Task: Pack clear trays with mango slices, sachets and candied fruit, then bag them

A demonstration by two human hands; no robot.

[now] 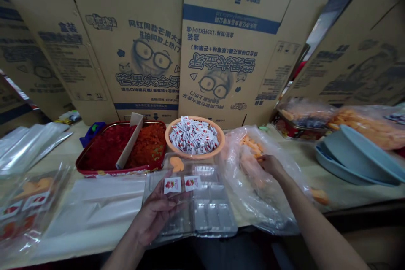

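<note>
Nearest, the left hand pinched two printed sachets over a clear plastic tray; beyond it, the right hand, fingers bunched, reached into a clear bag of orange pieces, any grip hidden by the plastic.

I see the pale surface carrying a red tray, an orange bowl, a plastic bag and, far right, blue plates.

Plastic tray before sachet bowl, flattened cartons behind both
</note>
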